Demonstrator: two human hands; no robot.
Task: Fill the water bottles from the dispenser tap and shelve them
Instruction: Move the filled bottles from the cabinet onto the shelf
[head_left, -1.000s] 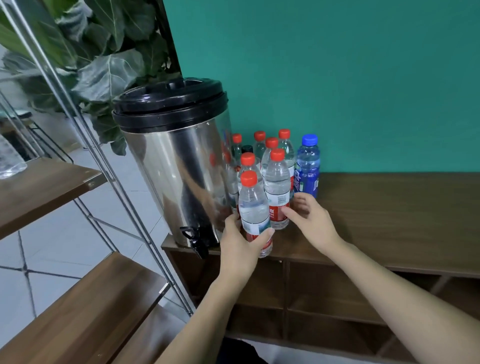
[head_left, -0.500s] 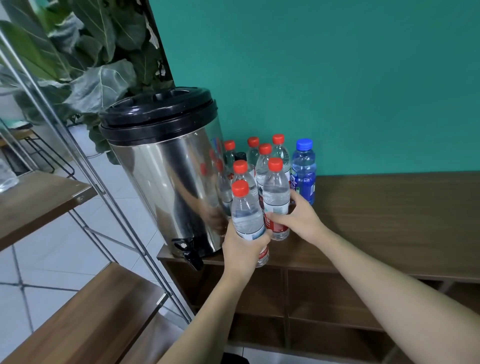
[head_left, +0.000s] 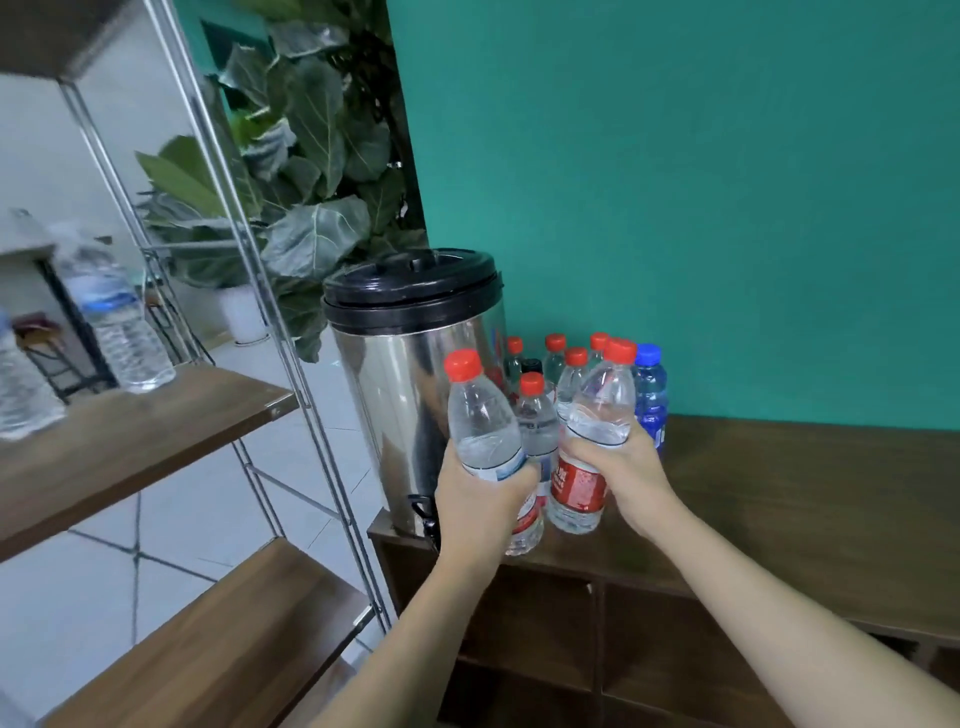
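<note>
Head view showed the change: half a second earlier both bottles stood on the cabinet top (head_left: 779, 467) with the hands just closing on them; now both were lifted clear of it and the view had swung left toward the shelf rack (head_left: 130, 447). Judgement: pick-up done, both capped and part full, so this read as the carry-to-shelf step, not filling. Dispenser (head_left: 410, 374) sat just behind and left of the left hand, its tap (head_left: 423, 512) low beside that wrist and untouched. Shelf rack was well off to the left of both grips, with two clear bottles (head_left: 117, 317) already on its upper board. Remaining bottle cluster (head_left: 566, 374) stood directly behind both grips, blue-capped bottle (head_left: 649, 395) behind the right one. Left hand (head_left: 478, 504) wrapped the lower half of the left bottle (head_left: 480, 415), neck tilted slightly left, base poking out below the fingers. Right hand (head_left: 618, 467) wrapped the right bottle (head_left: 597, 415) mid-body, above its red label, neck tilted right. The two bottles were close side by side; whether touching, couldn't tell.
</note>
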